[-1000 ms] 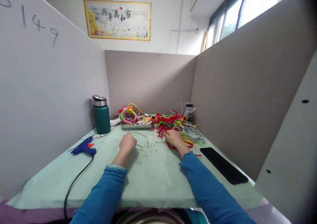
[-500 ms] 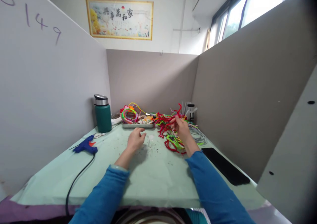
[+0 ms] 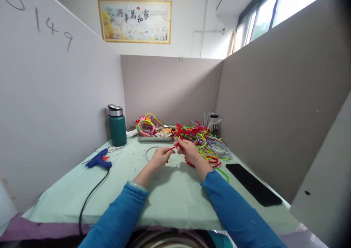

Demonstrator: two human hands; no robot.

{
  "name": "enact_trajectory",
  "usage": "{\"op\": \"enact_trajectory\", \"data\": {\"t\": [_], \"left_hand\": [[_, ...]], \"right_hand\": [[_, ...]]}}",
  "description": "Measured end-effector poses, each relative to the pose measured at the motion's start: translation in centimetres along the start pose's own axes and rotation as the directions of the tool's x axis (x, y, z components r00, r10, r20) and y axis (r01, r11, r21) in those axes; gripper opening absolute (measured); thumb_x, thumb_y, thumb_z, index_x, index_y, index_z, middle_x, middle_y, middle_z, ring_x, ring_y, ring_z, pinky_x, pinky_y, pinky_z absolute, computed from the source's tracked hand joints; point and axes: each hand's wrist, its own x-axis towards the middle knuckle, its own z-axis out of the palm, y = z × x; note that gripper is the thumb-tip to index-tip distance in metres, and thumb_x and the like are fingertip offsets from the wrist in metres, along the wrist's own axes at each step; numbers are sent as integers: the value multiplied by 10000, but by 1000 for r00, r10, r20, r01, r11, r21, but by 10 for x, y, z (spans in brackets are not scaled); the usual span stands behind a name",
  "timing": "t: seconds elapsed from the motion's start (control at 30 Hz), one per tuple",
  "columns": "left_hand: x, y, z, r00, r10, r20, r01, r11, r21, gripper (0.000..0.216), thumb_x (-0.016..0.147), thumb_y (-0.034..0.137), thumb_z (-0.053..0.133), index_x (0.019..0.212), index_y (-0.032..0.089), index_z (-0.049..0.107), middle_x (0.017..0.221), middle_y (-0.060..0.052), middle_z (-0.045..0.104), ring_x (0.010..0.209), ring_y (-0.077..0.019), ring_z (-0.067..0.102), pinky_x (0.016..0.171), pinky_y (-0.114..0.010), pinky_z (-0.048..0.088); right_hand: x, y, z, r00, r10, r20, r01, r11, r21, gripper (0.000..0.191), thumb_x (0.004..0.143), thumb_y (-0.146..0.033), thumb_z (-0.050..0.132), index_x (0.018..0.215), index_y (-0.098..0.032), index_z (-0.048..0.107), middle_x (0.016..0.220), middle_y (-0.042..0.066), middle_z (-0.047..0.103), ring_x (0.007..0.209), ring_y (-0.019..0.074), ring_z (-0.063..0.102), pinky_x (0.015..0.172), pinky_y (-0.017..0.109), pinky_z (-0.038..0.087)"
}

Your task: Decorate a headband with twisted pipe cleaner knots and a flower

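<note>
My left hand (image 3: 160, 156) and my right hand (image 3: 188, 148) meet above the middle of the pale green table cover (image 3: 170, 200). Both pinch a red pipe cleaner (image 3: 173, 147) that spans the small gap between them. Just right of my right hand lies a tangled heap of coloured pipe cleaners (image 3: 204, 140), red, green, yellow and grey. A thin wire hoop (image 3: 149, 151) lies flat on the cover just left of my left hand.
A metal tray (image 3: 155, 138) of craft bits and coloured hoops stands at the back, with a green flask (image 3: 117, 126) to its left. A blue glue gun (image 3: 98, 161) with a black cord lies left. A black phone (image 3: 253, 184) lies right. Partition walls close three sides.
My right hand pulled a red pipe cleaner out of the heap and brought it to the middle. My left hand left the wire hoop and took the pipe cleaner's other end.
</note>
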Motion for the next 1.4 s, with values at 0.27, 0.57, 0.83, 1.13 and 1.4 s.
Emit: {"op": "enact_trajectory", "data": {"t": [0.27, 0.57, 0.83, 1.13, 1.4], "left_hand": [[-2, 4, -3, 984, -169, 61, 176, 977, -121, 376, 771, 408, 474, 913, 114, 662, 429, 89, 303, 355, -71, 304, 388, -207, 277], [-11, 14, -5, 922, -161, 352, 246, 946, -211, 444, 696, 478, 579, 897, 91, 663, 435, 95, 271, 393, -67, 253, 393, -212, 272], [-2, -8, -11, 969, -230, 95, 244, 953, -180, 404, 731, 458, 533, 888, 99, 631, 431, 75, 359, 371, -75, 324, 388, -211, 244], [-5, -3, -9, 975, -159, 156, 185, 968, -172, 407, 754, 470, 504, 917, 117, 622, 448, 72, 376, 379, -80, 349, 393, -208, 263], [-8, 1, -5, 968, -103, 227, 137, 980, -143, 383, 759, 522, 491, 737, 146, 560, 430, 69, 373, 374, -76, 336, 393, -209, 271]], "right_hand": [[2, 9, -3, 997, 83, -4, -78, 955, 287, 295, 684, -439, 722, 782, -165, 671, 580, -29, 533, 468, 60, 408, 488, 220, 378], [10, 28, -15, 963, 147, -226, -137, 989, 60, 339, 757, -494, 611, 774, -158, 648, 590, -5, 557, 457, 75, 429, 486, 227, 383], [8, 55, -36, 996, -84, 12, 43, 369, -928, 138, 815, -217, 514, 752, -149, 616, 781, 74, 644, 709, 147, 535, 655, 240, 362], [6, 48, -52, 986, -151, -72, -7, 390, -921, 258, 851, -319, 473, 701, -159, 609, 748, 72, 621, 720, 165, 524, 679, 270, 373], [6, 38, -2, 999, 33, -7, -34, 996, -85, 405, 781, -548, 537, 893, -174, 642, 670, 9, 576, 525, 102, 492, 488, 225, 386]]}}
